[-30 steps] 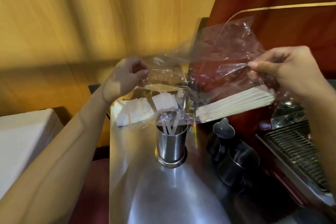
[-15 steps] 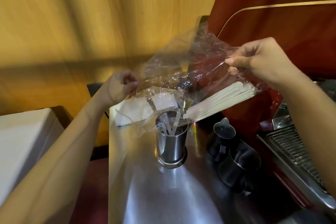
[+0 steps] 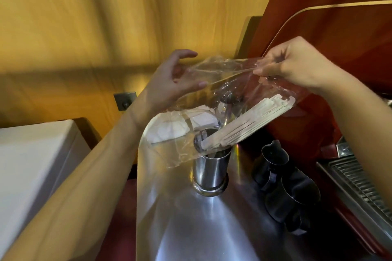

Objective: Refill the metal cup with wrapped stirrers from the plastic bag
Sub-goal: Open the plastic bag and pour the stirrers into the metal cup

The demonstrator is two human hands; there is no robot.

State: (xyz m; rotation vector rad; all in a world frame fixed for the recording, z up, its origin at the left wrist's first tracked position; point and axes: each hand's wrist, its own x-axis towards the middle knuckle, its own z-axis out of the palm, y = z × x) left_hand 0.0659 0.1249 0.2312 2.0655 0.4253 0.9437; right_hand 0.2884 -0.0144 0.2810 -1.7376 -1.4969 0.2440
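A shiny metal cup [image 3: 210,169] stands on the steel counter [image 3: 201,229] with a few stirrers inside it. Over it hangs a clear plastic bag [image 3: 224,76], stretched between both my hands. My right hand [image 3: 297,63] pinches the bag's upper right edge. My left hand [image 3: 171,78] holds the left edge loosely, between thumb and spread fingers. Inside the bag a bundle of paper-wrapped stirrers [image 3: 250,123] slants down to the left. Its lower ends sit at the cup's mouth.
White napkins [image 3: 169,129] lie behind the cup. Two dark pitchers [image 3: 273,161] [image 3: 294,197] stand to the cup's right, beside a drip grate [image 3: 360,182] and a red machine [image 3: 318,27]. A white box [image 3: 31,165] sits at the left, below a wooden wall.
The bag has tilted more steeply and the stirrer bundle has slid down to the cup's mouth. My left hand rose and moved right; its fingers have spread.
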